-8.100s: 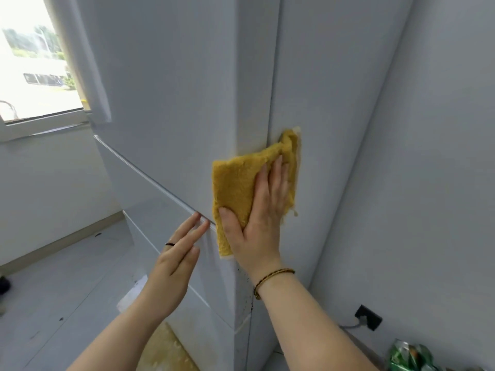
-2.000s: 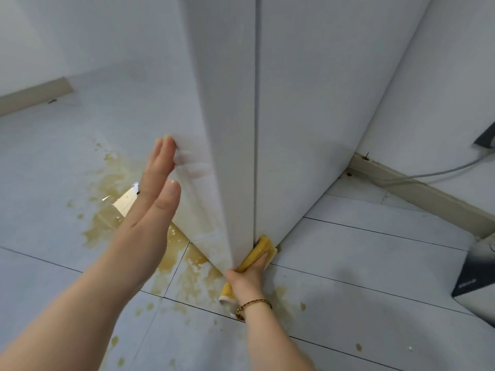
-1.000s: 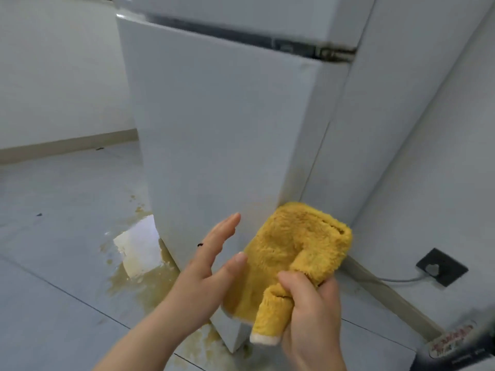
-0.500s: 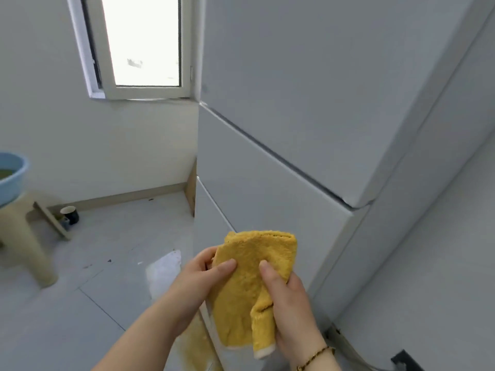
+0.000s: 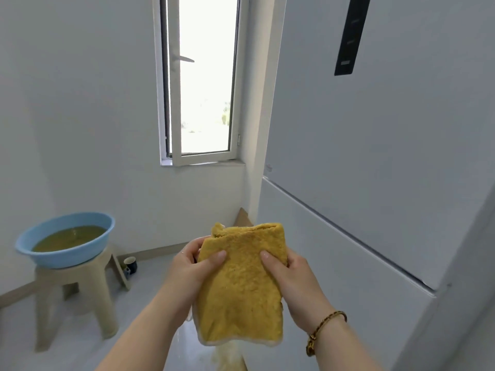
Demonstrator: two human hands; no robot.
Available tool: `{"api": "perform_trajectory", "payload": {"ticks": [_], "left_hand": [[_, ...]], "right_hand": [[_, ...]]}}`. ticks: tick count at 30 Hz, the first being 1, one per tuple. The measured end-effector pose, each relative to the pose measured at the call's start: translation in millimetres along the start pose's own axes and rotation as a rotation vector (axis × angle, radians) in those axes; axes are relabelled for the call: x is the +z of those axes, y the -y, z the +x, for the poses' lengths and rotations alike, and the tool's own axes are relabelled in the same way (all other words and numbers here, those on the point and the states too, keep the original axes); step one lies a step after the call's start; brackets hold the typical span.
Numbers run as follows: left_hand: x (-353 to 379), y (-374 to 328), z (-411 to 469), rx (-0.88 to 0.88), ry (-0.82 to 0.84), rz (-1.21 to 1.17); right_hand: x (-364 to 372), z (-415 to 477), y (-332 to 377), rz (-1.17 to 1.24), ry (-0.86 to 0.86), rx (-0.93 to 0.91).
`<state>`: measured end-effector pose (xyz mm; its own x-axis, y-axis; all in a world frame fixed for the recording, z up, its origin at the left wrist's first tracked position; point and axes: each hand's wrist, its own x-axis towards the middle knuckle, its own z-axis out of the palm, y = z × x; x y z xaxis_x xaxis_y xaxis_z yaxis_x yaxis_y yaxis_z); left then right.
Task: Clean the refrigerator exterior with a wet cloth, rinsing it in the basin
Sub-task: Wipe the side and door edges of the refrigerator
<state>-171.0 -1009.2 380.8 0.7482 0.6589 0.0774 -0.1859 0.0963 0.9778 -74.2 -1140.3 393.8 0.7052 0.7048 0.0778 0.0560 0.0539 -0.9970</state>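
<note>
A folded yellow cloth [image 5: 241, 287] hangs in front of me, held by both hands. My left hand [image 5: 190, 269] pinches its upper left edge, thumb on the front. My right hand [image 5: 290, 279] grips the upper right edge the same way; a braided bracelet sits on that wrist. The white refrigerator [image 5: 375, 162] fills the right side, its doors shut, a dark panel high on the upper door. A blue basin [image 5: 67, 253] holding brownish water sits far left, well away from the cloth.
The basin rests on a beige plastic stool [image 5: 77, 293]. A small dark cup [image 5: 130, 263] stands on the floor by the wall. A window [image 5: 203, 79] is ajar behind. Brownish spill marks [image 5: 227, 357] stain the floor below the cloth.
I have risen from the fridge's bottom corner and turned left. The cloth left the fridge and both hands now hold it spread flat. The basin and stool have come fully into view.
</note>
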Motion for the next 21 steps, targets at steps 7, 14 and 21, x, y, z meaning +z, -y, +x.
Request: {"api": "perform_trajectory", "payload": {"ticks": [7,14,21], "left_hand": [[-33.8,17.2,76.5,0.012,-0.101,0.173],[-42.2,16.2,198.5,0.106,-0.224,0.261],[-48.1,7.7,315.1,-0.001,-0.029,0.080]], "right_hand": [[23.9,81.1,-10.4,0.026,0.012,0.018],[35.3,222.3,-21.9,-0.197,0.052,-0.091],[62.5,345.2,-24.2,-0.455,0.092,-0.289]]}}
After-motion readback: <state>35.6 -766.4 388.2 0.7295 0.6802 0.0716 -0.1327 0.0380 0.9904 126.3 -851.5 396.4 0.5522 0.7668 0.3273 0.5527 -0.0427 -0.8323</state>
